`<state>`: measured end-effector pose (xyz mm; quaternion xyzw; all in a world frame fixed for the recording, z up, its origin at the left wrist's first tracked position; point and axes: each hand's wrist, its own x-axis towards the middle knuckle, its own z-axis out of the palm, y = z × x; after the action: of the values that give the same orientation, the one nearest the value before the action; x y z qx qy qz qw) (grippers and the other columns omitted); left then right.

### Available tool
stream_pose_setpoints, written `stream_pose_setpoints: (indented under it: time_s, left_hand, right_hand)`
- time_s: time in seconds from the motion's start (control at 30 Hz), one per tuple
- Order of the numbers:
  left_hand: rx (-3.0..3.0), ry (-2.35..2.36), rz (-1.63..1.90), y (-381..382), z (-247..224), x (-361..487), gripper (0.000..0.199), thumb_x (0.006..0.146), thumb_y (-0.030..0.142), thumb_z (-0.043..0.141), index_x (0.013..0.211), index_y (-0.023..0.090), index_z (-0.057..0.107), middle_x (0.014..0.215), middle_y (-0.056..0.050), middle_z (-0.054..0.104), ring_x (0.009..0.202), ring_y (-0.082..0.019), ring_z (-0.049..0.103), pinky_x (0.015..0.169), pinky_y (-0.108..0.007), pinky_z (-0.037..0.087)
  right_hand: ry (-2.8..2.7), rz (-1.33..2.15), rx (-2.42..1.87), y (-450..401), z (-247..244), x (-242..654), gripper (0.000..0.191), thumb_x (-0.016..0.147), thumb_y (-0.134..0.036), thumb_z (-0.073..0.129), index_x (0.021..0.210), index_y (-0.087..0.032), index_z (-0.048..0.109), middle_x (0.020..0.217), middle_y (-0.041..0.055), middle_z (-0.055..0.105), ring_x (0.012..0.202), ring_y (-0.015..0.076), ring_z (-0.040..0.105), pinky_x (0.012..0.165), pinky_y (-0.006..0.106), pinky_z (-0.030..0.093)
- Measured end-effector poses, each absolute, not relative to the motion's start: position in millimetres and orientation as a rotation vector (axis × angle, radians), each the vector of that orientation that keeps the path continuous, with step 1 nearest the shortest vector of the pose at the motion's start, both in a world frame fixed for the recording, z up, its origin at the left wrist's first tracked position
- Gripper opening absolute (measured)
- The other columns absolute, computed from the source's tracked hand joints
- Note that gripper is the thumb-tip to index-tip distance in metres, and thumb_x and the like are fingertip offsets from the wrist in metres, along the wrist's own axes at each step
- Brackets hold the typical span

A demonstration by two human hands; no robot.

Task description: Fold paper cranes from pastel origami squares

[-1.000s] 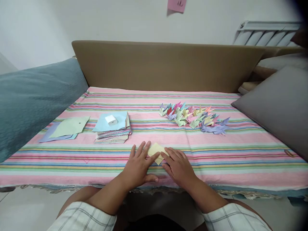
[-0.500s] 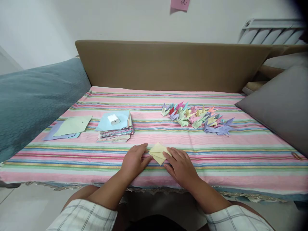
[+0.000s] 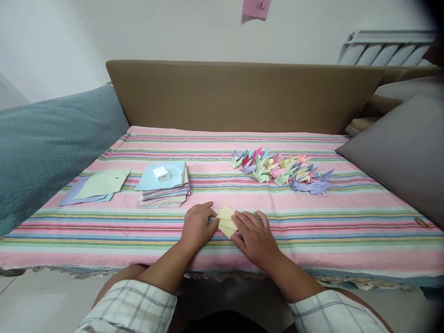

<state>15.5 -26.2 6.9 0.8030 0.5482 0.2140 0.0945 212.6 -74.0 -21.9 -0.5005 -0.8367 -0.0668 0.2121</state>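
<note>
Yellow folded paper (image 3: 226,223), between both hands (image 3: 198,226) (image 3: 258,239)

"What's hidden?"
"The right hand (image 3: 255,238) covers one corner of the pale yellow paper (image 3: 226,223)."
"And cut off?"
"The top edge crops the pink note (image 3: 255,8); the right edge, the grey cushion (image 3: 402,152)."
</note>
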Motion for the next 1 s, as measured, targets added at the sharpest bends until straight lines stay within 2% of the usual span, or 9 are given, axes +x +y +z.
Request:
stream_pose_setpoints:
  time_s: [0.27,0.47,1.0]
  left_hand:
    - [2.411,1.701,0.586,-28.0,6.1,20.7,0.01,0.076,0.026,0.056,0.069,0.021,0.061,0.119,-0.003,0.063,0.105,-0.026,0.055,0.09,-0.044,0.042]
    - [2.495,1.763,0.547,-29.0,4.4,29.4,0.012,0.077,0.033,0.057,0.073,0.022,0.06,0.122,-0.003,0.06,0.107,-0.029,0.052,0.089,-0.048,0.04]
    - [2.462,1.795,0.545,-23.6,-2.0,41.0,0.015,0.075,0.028,0.056,0.087,0.021,0.057,0.13,-0.008,0.052,0.115,-0.029,0.046,0.095,-0.048,0.034]
  right_hand:
    - [-2.393,-0.158,-1.395,-71.9,-21.1,213.6,0.05,0.09,-0.045,0.043,0.133,-0.019,0.045,0.138,0.0096,0.047,0.118,0.0256,0.043,0.095,0.041,0.03]
    - [-2.389,-0.156,-1.414,-72.0,-21.9,212.5,0.051,0.09,-0.048,0.042,0.133,-0.02,0.045,0.139,0.0081,0.046,0.119,0.0258,0.043,0.095,0.041,0.031]
    - [-2.407,-0.181,-1.422,-71.0,-23.8,211.6,0.056,0.089,-0.049,0.042,0.137,-0.019,0.04,0.14,0.0091,0.044,0.123,0.0263,0.04,0.096,0.042,0.029]
